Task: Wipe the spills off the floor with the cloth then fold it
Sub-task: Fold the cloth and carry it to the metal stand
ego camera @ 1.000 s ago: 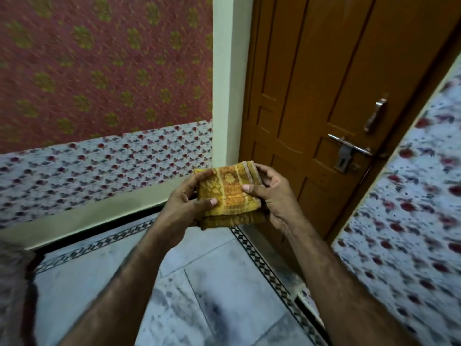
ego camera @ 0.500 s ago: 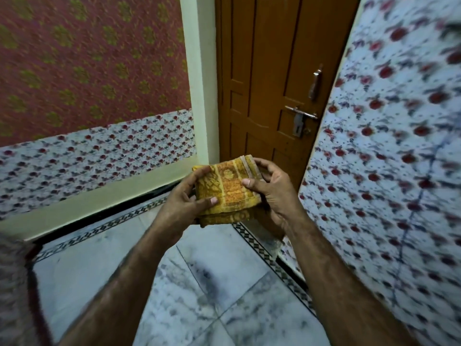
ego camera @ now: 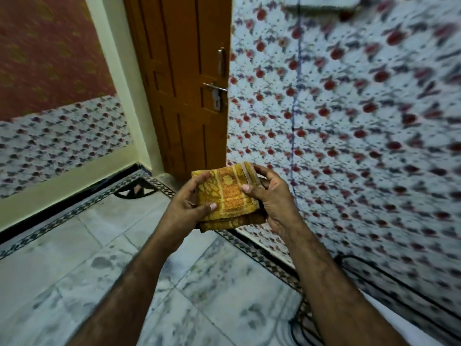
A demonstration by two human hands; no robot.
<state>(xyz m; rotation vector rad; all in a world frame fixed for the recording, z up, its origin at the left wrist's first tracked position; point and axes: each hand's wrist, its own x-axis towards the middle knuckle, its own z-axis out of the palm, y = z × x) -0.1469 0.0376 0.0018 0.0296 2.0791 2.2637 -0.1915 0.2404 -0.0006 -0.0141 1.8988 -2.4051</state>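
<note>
A yellow-orange patterned cloth (ego camera: 228,193), folded into a small thick square, is held in the air in front of me above the floor. My left hand (ego camera: 184,208) grips its left edge, thumb on top and fingers curled over the far corner. My right hand (ego camera: 270,198) grips its right edge, thumb pressed on the top face and fingers wrapped round the far side. The marble floor (ego camera: 99,265) below shows grey mottling; I cannot tell any spill on it.
A brown wooden door (ego camera: 184,78) with a metal handle (ego camera: 214,86) stands ahead. A floral-tiled wall (ego camera: 349,146) runs close on the right. A black cable (ego camera: 374,268) lies along its base. Another tiled wall with a cream skirting (ego camera: 62,183) is on the left.
The view has swung to the right, so the door has shifted left and the right wall fills more of the frame. Both hands keep the same hold on the folded cloth.
</note>
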